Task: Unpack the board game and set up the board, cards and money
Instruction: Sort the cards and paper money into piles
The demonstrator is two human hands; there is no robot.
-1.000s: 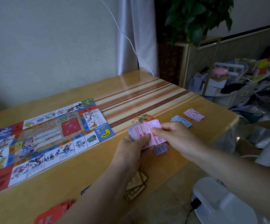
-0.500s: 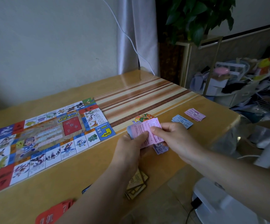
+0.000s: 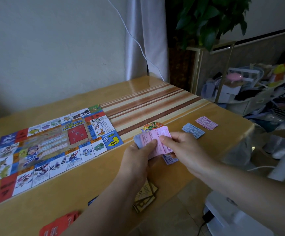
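Two hands on one wad of play money (image 3: 141, 140), held above the table (image 3: 95, 176) just right of the board (image 3: 49, 147).
- Left hand (image 3: 138, 157): fingers curled round the wad, thumb on top.
- Right hand (image 3: 184, 147): pinches the top pink note (image 3: 162, 142).
- Board: unfolded, flat.
- Blue notes (image 3: 193, 132), pink pile (image 3: 206, 123): side by side, far right.
- Purple note (image 3: 170, 159): under the hands.
- Tan cards (image 3: 145, 196), red cards (image 3: 58, 225): near edge.

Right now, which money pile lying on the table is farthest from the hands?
The pink pile, farthest right. The blue pile lies between it and the right hand, which pinches the held notes; the purplish pile sits just beneath that hand.
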